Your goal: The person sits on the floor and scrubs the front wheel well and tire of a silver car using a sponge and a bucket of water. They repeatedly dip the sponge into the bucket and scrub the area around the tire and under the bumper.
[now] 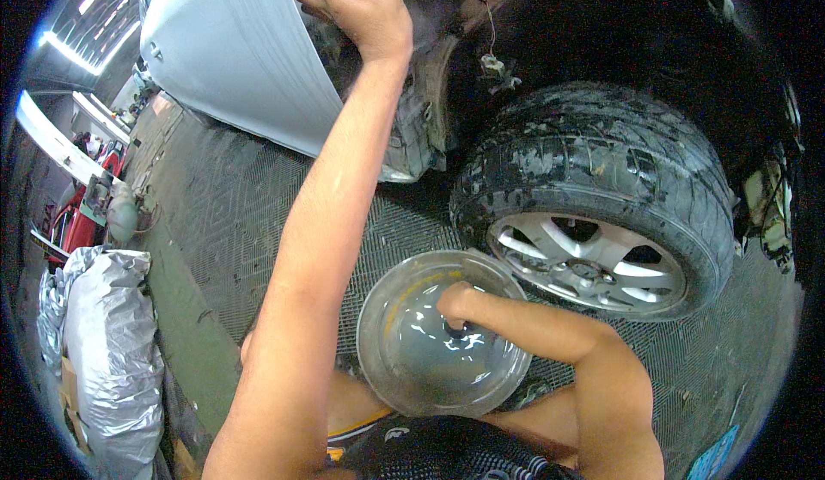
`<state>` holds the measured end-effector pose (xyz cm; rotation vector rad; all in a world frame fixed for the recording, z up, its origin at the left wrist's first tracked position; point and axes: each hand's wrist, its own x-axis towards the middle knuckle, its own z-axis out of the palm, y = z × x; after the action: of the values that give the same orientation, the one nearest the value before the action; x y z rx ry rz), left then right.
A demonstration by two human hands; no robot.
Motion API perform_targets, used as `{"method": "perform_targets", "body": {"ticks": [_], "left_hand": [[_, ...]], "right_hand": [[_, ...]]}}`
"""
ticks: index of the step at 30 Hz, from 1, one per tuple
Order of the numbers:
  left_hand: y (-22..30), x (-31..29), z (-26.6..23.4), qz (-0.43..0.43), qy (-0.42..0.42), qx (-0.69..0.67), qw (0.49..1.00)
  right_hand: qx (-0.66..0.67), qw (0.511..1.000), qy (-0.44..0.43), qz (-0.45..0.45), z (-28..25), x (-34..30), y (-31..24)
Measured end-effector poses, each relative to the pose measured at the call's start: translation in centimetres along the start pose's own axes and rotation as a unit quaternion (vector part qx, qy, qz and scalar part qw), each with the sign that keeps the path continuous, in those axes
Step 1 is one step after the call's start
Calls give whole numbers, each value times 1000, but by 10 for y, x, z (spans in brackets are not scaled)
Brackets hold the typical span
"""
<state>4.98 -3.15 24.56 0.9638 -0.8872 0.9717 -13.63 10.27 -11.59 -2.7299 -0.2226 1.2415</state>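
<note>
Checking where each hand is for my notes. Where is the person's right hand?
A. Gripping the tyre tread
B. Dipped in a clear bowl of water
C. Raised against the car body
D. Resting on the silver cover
B: the right hand sits inside the clear bowl of water, while the left hand is raised at the car body.

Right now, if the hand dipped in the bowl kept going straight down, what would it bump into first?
The right hand is inside the clear bowl of water, pointing down. It would most likely meet the bowl's bottom first, where a small dark thing sits by its fingers, though depth is hard to judge.
</note>
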Motion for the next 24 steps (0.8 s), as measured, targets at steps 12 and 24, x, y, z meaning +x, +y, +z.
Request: {"method": "perform_targets", "body": {"ticks": [12,24], "left_hand": [[-19,-15,-6,52,-21,97,994],[-11,-19,-14,16,-33,95,995]], "right_hand": [[5,999,35,25,2,7,1],[-11,999,6,-36,-1,-5,-6]]}}
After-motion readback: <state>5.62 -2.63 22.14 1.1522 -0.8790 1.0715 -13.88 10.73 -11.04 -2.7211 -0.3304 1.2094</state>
